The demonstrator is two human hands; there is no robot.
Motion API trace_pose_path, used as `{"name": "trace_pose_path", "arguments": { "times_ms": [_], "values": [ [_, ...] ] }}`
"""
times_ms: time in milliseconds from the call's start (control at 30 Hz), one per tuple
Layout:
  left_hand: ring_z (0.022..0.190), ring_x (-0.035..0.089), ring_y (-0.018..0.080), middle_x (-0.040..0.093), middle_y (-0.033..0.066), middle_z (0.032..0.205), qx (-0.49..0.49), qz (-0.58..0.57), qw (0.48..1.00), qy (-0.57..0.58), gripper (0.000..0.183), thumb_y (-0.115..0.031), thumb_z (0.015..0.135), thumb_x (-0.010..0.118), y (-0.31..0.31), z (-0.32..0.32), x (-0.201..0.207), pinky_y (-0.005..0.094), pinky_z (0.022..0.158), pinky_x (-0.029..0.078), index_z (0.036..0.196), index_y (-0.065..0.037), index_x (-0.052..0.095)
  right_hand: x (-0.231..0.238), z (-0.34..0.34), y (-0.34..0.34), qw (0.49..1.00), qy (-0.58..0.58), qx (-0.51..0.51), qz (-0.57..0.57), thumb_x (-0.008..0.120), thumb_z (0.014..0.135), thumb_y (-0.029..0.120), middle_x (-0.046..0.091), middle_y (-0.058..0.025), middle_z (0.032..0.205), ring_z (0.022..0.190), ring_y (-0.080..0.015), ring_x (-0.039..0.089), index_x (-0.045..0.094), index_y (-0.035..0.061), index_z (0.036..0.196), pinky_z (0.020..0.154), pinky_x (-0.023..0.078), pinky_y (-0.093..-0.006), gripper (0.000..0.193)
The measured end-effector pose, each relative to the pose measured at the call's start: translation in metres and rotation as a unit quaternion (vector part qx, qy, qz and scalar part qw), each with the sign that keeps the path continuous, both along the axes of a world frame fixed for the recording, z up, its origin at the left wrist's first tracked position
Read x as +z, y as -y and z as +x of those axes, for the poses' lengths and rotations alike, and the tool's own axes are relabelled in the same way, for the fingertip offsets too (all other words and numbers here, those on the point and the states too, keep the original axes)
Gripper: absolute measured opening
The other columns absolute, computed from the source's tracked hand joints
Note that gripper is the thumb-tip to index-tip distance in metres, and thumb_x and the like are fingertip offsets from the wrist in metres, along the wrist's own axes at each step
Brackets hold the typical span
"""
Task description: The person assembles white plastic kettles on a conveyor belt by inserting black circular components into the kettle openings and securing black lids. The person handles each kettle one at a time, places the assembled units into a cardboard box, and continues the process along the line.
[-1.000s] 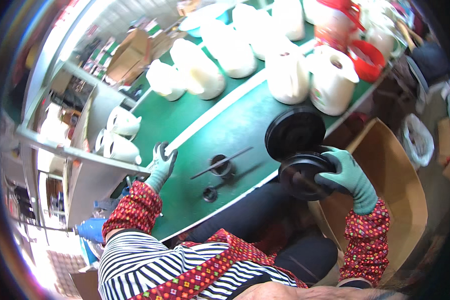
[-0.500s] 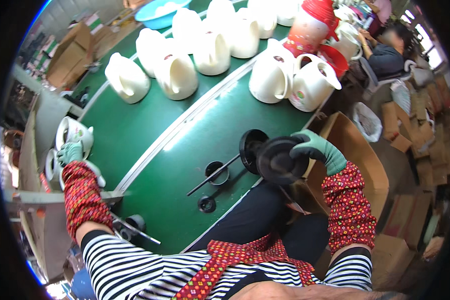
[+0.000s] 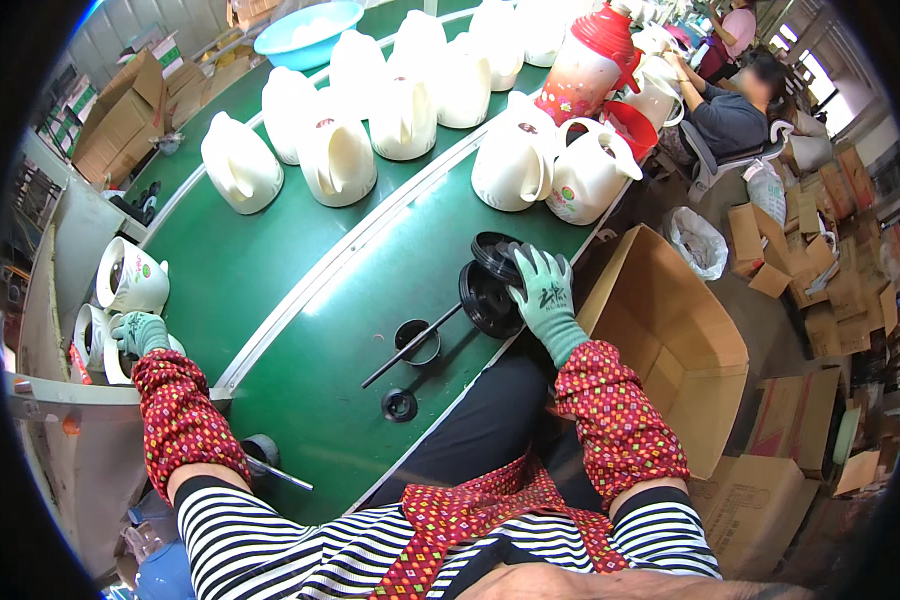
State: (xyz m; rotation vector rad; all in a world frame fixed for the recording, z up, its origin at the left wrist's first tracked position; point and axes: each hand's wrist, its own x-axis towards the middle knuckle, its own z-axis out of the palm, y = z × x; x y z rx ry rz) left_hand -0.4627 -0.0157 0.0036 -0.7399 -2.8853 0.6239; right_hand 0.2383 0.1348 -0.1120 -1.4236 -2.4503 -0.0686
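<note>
At the belt's left edge my left hand (image 3: 140,333), in a green glove, has its fingers curled on a white jug (image 3: 118,362), mostly hidden beneath it. Another white jug (image 3: 133,277) lies tipped just beyond. In a matching glove, my right hand (image 3: 545,300) grips the edge of a tilted black round part (image 3: 493,250), thumb apart from the fingers. A second black disc (image 3: 487,300) is right beside it. From there a thin black rod (image 3: 410,348) extends across a black cup-like ring (image 3: 418,343). A small black ring (image 3: 399,404) lies nearer me.
Several white jugs (image 3: 337,160) stand across the green belt (image 3: 300,250), split by a pale metal rail (image 3: 340,255). A red flask (image 3: 590,65) and blue basin (image 3: 308,35) are farther back. An open cardboard box (image 3: 670,340) adjoins my right arm; another person (image 3: 725,115) sits beyond.
My right hand has swung left and slightly up with the black round part, bringing it over the belt beside the other disc. My left hand has shifted down to a nearer jug.
</note>
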Motion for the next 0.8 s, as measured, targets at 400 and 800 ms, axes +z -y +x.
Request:
{"name": "trace_pose_path", "arguments": {
  "times_ms": [400,800],
  "values": [
    [0.112,0.066,0.0322,0.065,0.0206,0.120,-0.126,0.160,0.966,-0.157,0.057,-0.034,0.087,0.065,0.058,0.053,-0.031,0.0387,0.092,0.055,0.127,0.005,0.057,0.036,-0.003,0.007,0.989,-0.040,0.034,-0.135,0.069,0.088,0.045,0.043,-0.0164,0.155,0.144,-0.0379,0.037,0.047,0.0203,0.152,0.118,0.022,-0.0655,0.072],
    [0.111,0.060,0.0435,0.058,0.0239,0.131,-0.664,0.262,0.675,0.187,0.034,-0.001,0.077,0.069,0.111,0.337,0.124,0.0502,0.097,0.049,0.110,-0.003,0.059,0.177,-0.087,0.101,0.817,-0.403,0.195,-0.363,0.079,0.087,0.053,0.049,-0.0249,0.152,0.124,-0.0315,0.062,0.036,0.0085,0.161,0.104,0.050,-0.0380,0.097]
  ]
}}
